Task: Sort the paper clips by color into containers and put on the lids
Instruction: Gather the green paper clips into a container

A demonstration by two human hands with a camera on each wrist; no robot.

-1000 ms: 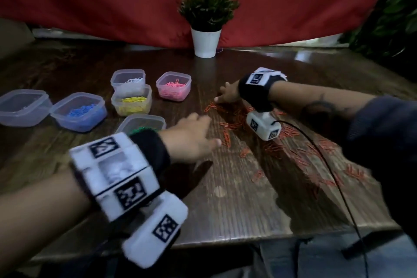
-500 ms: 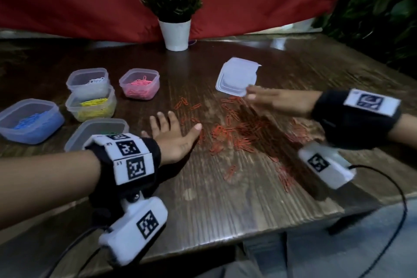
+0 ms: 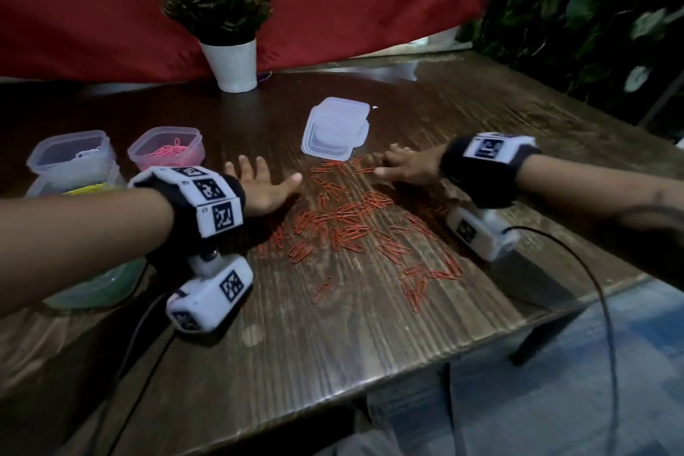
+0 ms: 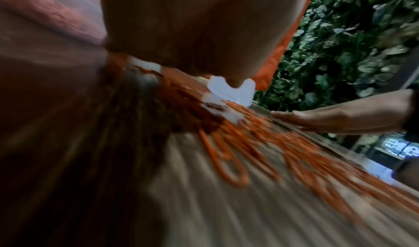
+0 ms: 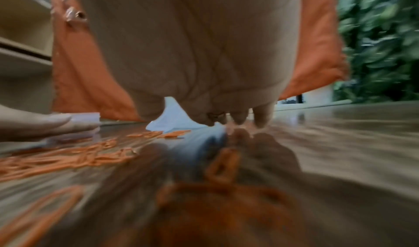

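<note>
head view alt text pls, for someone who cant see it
Two hands, left hand and right hand, lie flat on a wooden table either side of scattered red paper clips. Stacked lids lie behind the clips.

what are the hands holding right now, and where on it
Nothing. The left hand and right hand both lie flat with straight fingers on the table, flanking the red paper clips.

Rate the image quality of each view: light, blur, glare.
Head view: dim, fairly sharp on the orange paper clips, glare at the table's far edge. Left wrist view: palm blocks much, clips streaked by motion blur. Right wrist view: heavily blurred, foreground clips smeared, palm fills the top.
</note>
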